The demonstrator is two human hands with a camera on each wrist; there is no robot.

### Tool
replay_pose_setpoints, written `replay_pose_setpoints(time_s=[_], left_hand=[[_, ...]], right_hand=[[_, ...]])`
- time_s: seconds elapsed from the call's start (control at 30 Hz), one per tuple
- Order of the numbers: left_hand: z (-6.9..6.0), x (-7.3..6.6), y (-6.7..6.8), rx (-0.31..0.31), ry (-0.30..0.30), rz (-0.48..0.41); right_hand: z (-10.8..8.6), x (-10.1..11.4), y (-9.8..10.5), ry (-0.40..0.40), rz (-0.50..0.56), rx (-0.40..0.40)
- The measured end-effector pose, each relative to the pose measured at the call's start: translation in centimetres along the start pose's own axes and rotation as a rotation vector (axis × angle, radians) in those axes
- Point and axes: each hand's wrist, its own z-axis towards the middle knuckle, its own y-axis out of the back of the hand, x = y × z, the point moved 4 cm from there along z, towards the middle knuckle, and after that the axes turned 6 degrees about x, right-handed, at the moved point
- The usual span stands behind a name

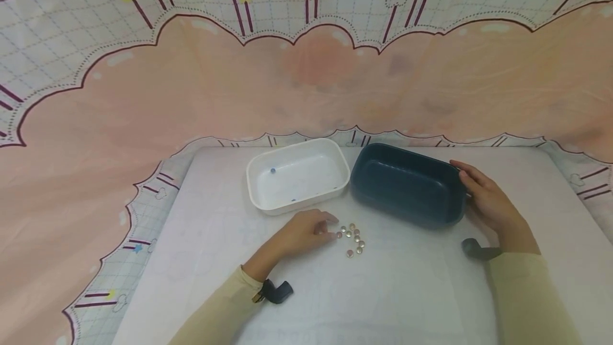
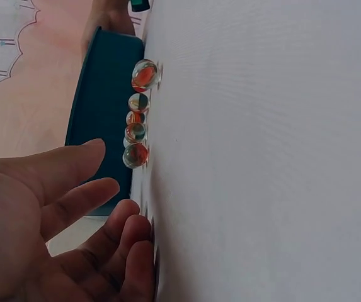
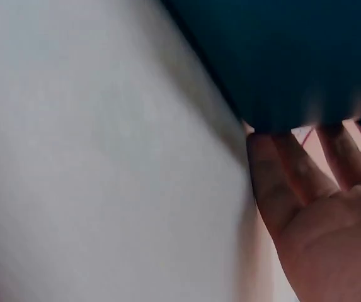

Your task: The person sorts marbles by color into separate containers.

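Note:
Several glass marbles (image 1: pixel 356 238) lie loosely grouped on the white table. My left hand (image 1: pixel 303 234) is just left of them, its fingers bent loosely and a fingertip beside the nearest marble. The left wrist view has the left hand (image 2: pixel 60 226) with thumb and fingers spread apart, nothing seen between them, and marbles (image 2: pixel 135 155) past the fingertips. At the right end of a dark blue box (image 1: pixel 407 180), my right hand (image 1: pixel 493 204) grips its end. In the right wrist view, the right hand's (image 3: pixel 331 195) fingertips are partly hidden at the box (image 3: pixel 281 63).
A white box (image 1: pixel 297 204) stands left of the dark one, close to it, with a few small blue things inside. The white table (image 1: pixel 373 302) spreads in front, and a patterned cloth (image 1: pixel 306 84) hangs behind. A dark wrist device (image 1: pixel 278 292) is on the left forearm.

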Motion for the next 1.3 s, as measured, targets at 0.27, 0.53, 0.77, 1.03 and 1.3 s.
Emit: replay_pose_setpoints(time_s=[0.27,0.53,0.77,1.03,1.3], left_hand=[[0.5,0.1,-0.1,0.012,0.006,0.029],[1.0,0.2,-0.3,0.007,0.021,0.039],[1.4,0.5,-0.6,0.018,0.041,0.052],[1.7,0.4,-0.4,0.013,0.047,0.062],[2.1,0.3,-0.5,0.024,0.096,0.038]], right_hand=[[0.2,-0.4,1.2,0.021,-0.096,0.066],[0.2,-1.0,1.6,0.057,-0.116,0.078],[-0.1,-1.2,1.5,0.099,-0.154,0.098],[0.0,-1.1,1.5,0.121,-0.143,0.104],[-0.2,-1.3,1.6,0.139,-0.141,0.093]])
